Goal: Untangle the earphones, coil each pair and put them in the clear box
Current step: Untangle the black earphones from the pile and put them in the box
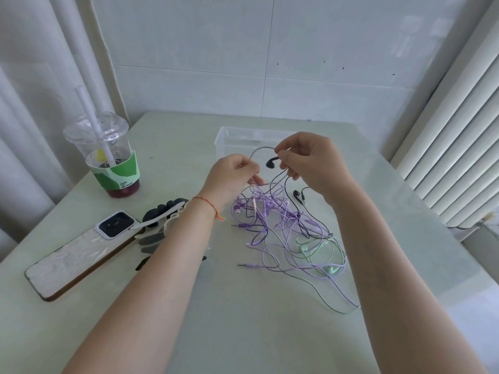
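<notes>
A tangle of earphones (280,225) lies mid-table: purple, black and mint-green cords knotted together, with two jack plugs poking out left. My left hand (232,176) pinches a purple cord lifted above the heap. My right hand (307,160) pinches the other end of that raised loop together with a black cord; a black earbud (270,162) hangs just beside its fingers. A second black earbud (296,194) lies on the table under my right wrist. The clear box (229,136) stands just behind my hands, partly hidden by them.
An iced drink cup (108,157) with a straw stands at the left. A phone (78,255) in a white case lies face down near the left edge. A black-and-white claw clip (162,214) and dark pieces sit beside my left forearm. A radiator (459,157) lines the right side.
</notes>
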